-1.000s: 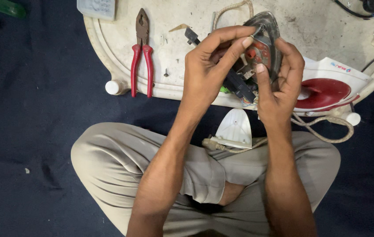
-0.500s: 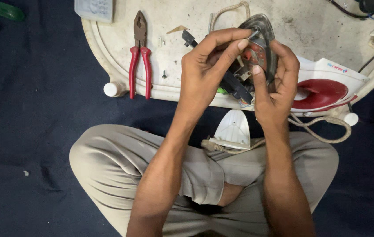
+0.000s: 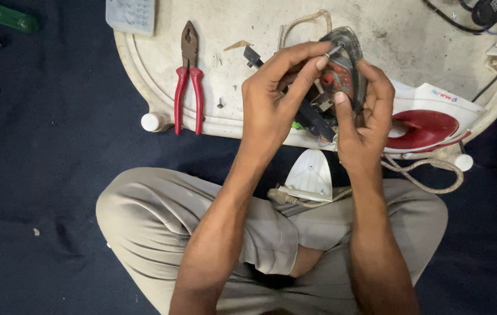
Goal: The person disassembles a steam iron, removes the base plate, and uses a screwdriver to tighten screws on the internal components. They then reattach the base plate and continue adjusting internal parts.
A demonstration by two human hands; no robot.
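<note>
I sit cross-legged with both hands raised over a dirty white upturned tray (image 3: pixel 248 35). My right hand (image 3: pixel 362 116) grips a grey metal iron soleplate (image 3: pixel 347 64) with red and black parts on its inner face. My left hand (image 3: pixel 277 93) pinches at the top of that soleplate with thumb and forefinger; what sits between the fingertips is too small to tell. A black-handled tool (image 3: pixel 312 119) crosses under my hands. The iron's white and red plastic cover (image 3: pixel 429 125) lies on the tray to the right.
Red-handled pliers (image 3: pixel 187 81) lie on the tray at the left, a small screw (image 3: pixel 220 104) beside them. A white wedge-shaped plastic piece (image 3: pixel 309 175) and a braided cord (image 3: pixel 423 175) rest on my lap. A green tool (image 3: pixel 3 16) lies on dark cloth.
The hands stay on the soleplate with only small finger shifts; the view has drifted slightly.
</note>
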